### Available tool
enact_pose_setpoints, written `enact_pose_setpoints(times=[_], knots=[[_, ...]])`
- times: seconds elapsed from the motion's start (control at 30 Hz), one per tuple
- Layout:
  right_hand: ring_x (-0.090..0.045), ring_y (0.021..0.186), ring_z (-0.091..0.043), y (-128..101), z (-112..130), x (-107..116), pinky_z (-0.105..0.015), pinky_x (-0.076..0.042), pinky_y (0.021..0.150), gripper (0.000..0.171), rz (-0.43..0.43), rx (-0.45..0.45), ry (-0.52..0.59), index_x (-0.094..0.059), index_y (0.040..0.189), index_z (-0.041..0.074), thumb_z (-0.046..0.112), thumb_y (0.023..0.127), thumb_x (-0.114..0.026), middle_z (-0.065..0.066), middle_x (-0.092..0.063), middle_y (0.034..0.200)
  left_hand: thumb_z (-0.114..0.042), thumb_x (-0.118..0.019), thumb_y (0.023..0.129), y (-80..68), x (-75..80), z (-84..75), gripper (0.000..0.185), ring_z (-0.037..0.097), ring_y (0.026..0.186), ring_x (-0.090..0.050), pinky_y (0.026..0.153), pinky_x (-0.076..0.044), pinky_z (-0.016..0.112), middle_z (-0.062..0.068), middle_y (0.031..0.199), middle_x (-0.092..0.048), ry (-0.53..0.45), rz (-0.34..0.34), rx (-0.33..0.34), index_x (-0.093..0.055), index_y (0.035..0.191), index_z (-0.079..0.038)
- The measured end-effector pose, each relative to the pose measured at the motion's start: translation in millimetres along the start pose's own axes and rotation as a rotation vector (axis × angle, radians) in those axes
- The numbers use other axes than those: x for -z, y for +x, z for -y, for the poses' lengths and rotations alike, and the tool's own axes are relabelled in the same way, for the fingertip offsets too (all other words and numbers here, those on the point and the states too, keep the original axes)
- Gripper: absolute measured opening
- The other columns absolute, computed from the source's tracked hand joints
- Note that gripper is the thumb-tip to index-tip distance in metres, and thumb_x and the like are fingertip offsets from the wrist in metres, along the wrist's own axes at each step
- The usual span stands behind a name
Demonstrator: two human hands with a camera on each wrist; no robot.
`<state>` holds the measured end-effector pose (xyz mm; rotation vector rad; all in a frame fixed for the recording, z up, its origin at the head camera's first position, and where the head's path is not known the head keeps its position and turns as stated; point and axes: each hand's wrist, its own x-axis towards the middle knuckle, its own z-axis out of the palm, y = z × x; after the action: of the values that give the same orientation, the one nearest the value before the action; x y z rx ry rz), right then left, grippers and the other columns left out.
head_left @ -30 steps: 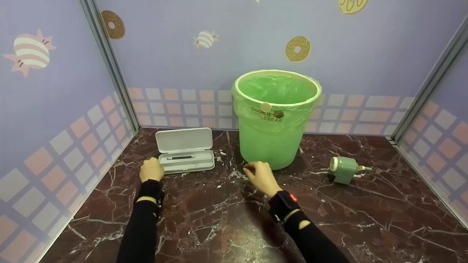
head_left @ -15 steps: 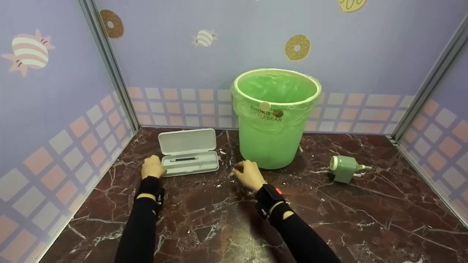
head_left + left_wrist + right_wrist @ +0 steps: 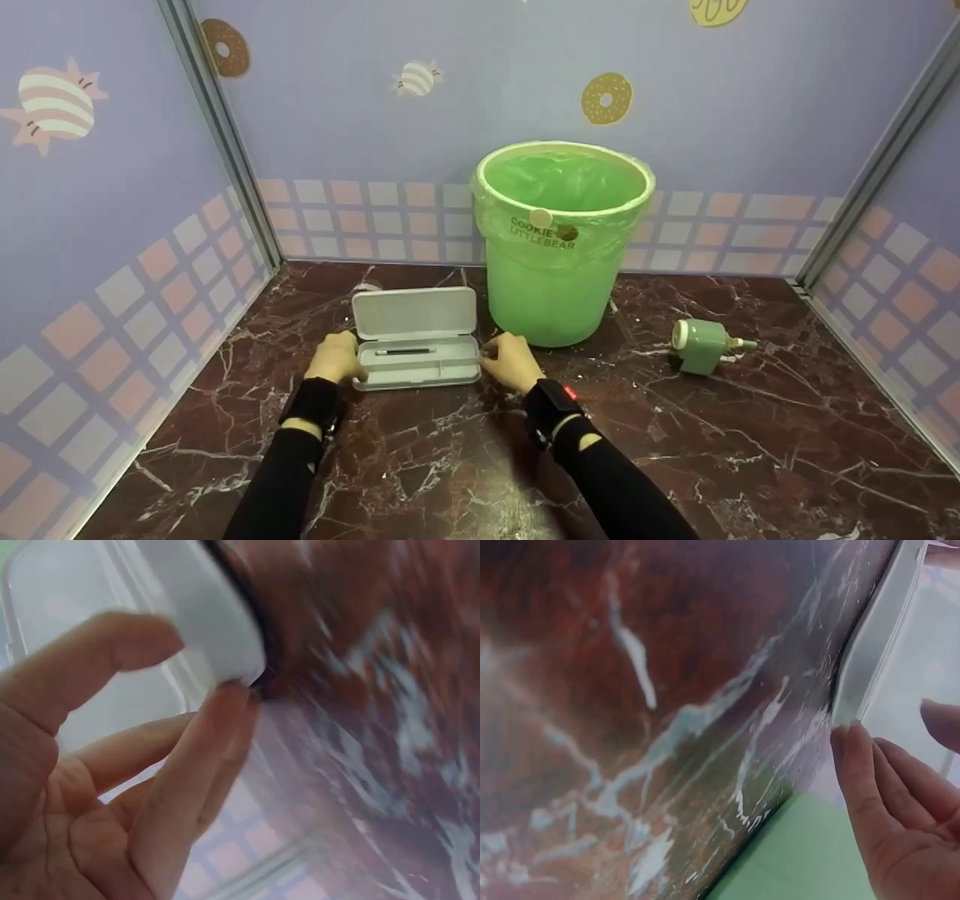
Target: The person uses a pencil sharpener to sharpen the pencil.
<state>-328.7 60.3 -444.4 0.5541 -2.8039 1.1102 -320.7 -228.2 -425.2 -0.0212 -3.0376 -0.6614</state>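
A white pencil case (image 3: 418,363) lies on the table with its lid (image 3: 415,313) raised at the back. Inside its rear compartment rests a dark, slim pen-like stick (image 3: 405,351). My left hand (image 3: 335,358) pinches the case's left end, thumb over the rim and fingers against the outer wall, as the left wrist view shows. At the other end is my right hand (image 3: 513,363). Its fingertips (image 3: 850,742) touch the outer end wall in the right wrist view, while the thumb (image 3: 939,720) stays apart from the rim.
Behind my right hand stands a green bin (image 3: 555,285) with a clear liner. A green pump bottle (image 3: 701,346) lies on its side at the right. Patterned panels (image 3: 375,97) close off the back and both sides of the marble-look table (image 3: 435,465).
The pencil case has slid to the right and nearer to me, along with my left hand. My right hand first moved left and now meets the case's right end.
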Motion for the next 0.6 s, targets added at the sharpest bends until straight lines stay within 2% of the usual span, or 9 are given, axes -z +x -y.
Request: enact_pose_setpoints(times=[0.13,0.4,0.5,0.6], knots=[[-0.071,0.087,-0.035,-2.6,-5.1,3.7,-0.043,-0.059,0.078,0.026,0.019,-0.021,-0.042,-0.071,0.103,-0.013,0.001,0.081,-0.073,-0.024,-0.073,0.093,0.002,-0.081,0.053,-10.7,-4.5,-16.4,0.037,0.043,0.082,-0.064,0.077,-0.055,0.053,0.028,0.089,-0.067,0.034,0.024,-0.038,-0.063,0.084,0.01],[-0.07,0.089,-0.037,-9.3,-12.5,16.1,-0.044,-0.059,0.081,0.029,0.033,-0.079,-0.068,-0.072,0.099,-0.012,0.0,0.074,-0.08,-0.023,-0.074,0.093,0.0,-0.085,0.052,-21.0,-12.2,-33.3,0.04,0.045,0.084,-0.067,0.08,-0.056,0.053,0.026,0.086,-0.068,0.081,0.021,-0.093,-0.064,0.084,0.009],[-0.07,0.088,-0.037,-13.1,-15.8,21.9,-0.044,-0.058,0.081,0.025,0.042,-0.086,-0.109,-0.073,0.094,-0.01,0.0,0.072,-0.081,-0.022,-0.074,0.09,-0.001,-0.086,0.052,-25.1,-16.4,-39.9,0.042,0.045,0.084,-0.067,0.08,-0.056,0.053,0.025,0.085,-0.069,0.071,0.015,-0.11,-0.064,0.086,0.01],[-0.07,0.078,-0.033,-17.7,-19.6,28.6,-0.043,-0.059,0.075,0.015,0.058,-0.092,-0.163,-0.074,0.082,-0.007,-0.003,0.069,-0.079,-0.018,-0.074,0.08,-0.001,-0.087,0.053,-28.9,-21.5,-47.4,0.043,0.045,0.086,-0.067,0.082,-0.055,0.053,0.025,0.087,-0.069,0.066,0.012,-0.131,-0.064,0.087,0.01]])
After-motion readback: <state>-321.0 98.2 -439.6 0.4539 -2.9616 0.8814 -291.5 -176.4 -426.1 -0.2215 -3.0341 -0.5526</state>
